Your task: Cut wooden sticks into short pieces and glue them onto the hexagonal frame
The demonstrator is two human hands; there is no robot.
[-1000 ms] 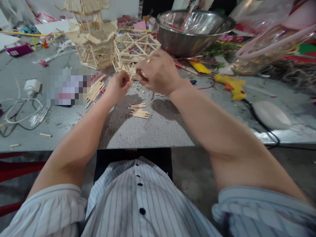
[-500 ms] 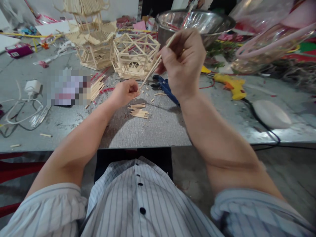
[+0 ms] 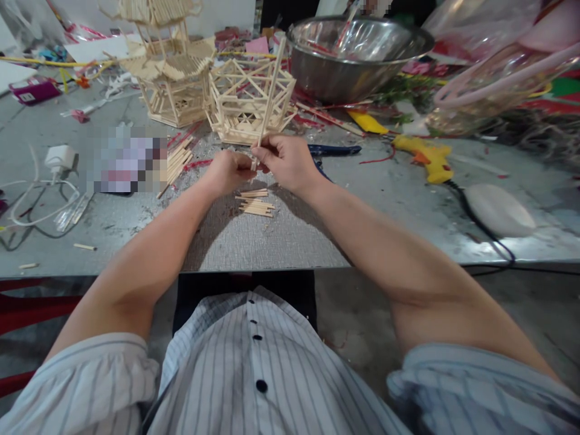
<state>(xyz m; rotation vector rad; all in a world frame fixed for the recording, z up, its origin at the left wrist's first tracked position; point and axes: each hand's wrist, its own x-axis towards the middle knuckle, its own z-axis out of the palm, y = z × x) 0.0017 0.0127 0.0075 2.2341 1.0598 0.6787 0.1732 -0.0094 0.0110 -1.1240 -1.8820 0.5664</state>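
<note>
My right hand (image 3: pixel 287 160) is closed in a pinch around the lower part of long thin wooden sticks (image 3: pixel 272 84), which stand nearly upright, leaning slightly right. Close beside it, my left hand (image 3: pixel 226 172) is pinched at the sticks' bottom ends, where short pale pieces show between the fingertips. How many sticks are held is hard to make out. Just below the hands lies a small pile of short cut sticks (image 3: pixel 256 206). Blue-handled pliers (image 3: pixel 333 150) rest behind my right hand, partly covered by it. An open hexagonal stick frame (image 3: pixel 249 106) stands behind the held sticks.
A tiered stick pavilion (image 3: pixel 167 72) stands at the back left, near a bundle of longer sticks (image 3: pixel 176 162). The steel bowl (image 3: pixel 344 81) is at the back. To the right lie a yellow glue gun (image 3: pixel 426 158) and its cord. A white charger (image 3: pixel 61 160) with cables is at left.
My right hand has come down and left to meet my left hand. The sticks have swung from a slant to nearly upright. The left hand has hardly moved.
</note>
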